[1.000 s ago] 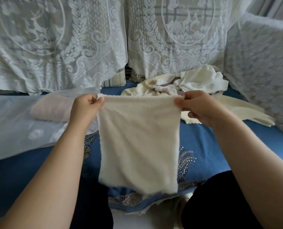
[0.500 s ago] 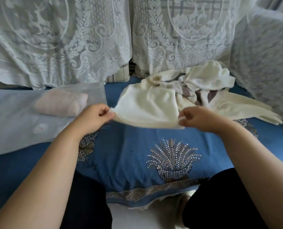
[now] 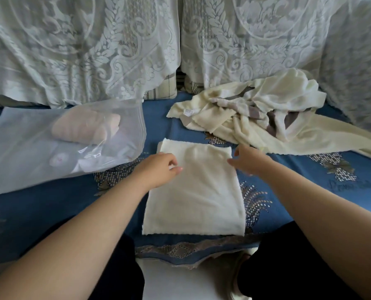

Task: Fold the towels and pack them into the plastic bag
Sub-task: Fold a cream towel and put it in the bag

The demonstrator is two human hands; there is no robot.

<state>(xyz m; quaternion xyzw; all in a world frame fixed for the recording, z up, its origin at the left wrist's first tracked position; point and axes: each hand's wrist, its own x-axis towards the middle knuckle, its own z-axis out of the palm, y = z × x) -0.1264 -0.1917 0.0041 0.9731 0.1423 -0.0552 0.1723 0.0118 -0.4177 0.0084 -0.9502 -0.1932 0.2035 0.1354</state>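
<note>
The cream rectangular terry towel (image 3: 194, 191) lies flat on the blue patterned bedspread (image 3: 310, 180), long axis 12-to-6. The left hand (image 3: 158, 167) rests relaxed on its left edge, the right hand (image 3: 248, 160) loosely at its 1 o'clock corner. The clear plastic bag (image 3: 39, 152) waits at 10 o'clock, nearer the left hand.

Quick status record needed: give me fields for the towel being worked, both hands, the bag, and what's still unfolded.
towel in work: cream towel lying flat on the blue cover, long side running away from the person
left hand: fingers curled loosely at the towel's far left part, touching it
right hand: at the towel's far right corner, fingers blurred
plastic bag: lying to the left, one rolled pinkish towel inside
unfolded: pile of cream towels at the back right
</note>
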